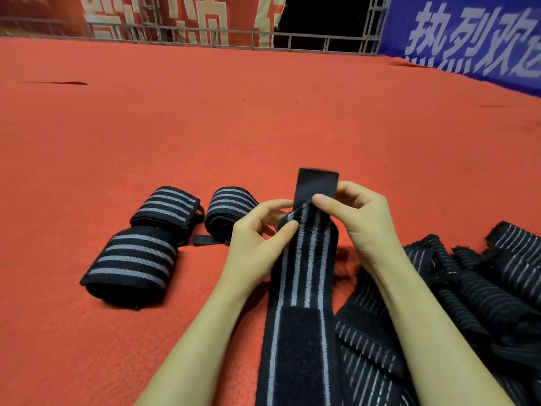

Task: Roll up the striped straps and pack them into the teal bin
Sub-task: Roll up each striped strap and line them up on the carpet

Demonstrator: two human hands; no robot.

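A black strap with grey stripes [304, 276] runs from the bottom of the view up to my hands. My left hand [257, 238] pinches its left edge near the top. My right hand [357, 218] pinches the top right, thumb on the striped face, where a plain black tab [317, 183] sticks up. Three rolled striped straps lie on the red carpet to the left: one nearest me [131, 268], one behind it [165, 208], one beside my left hand [227, 210]. No teal bin is in view.
A loose heap of unrolled striped straps [456, 294] lies to the right of my arms. Red carpet [205, 112] stretches ahead to a metal railing [205, 36] with red and blue banners [468, 39] behind.
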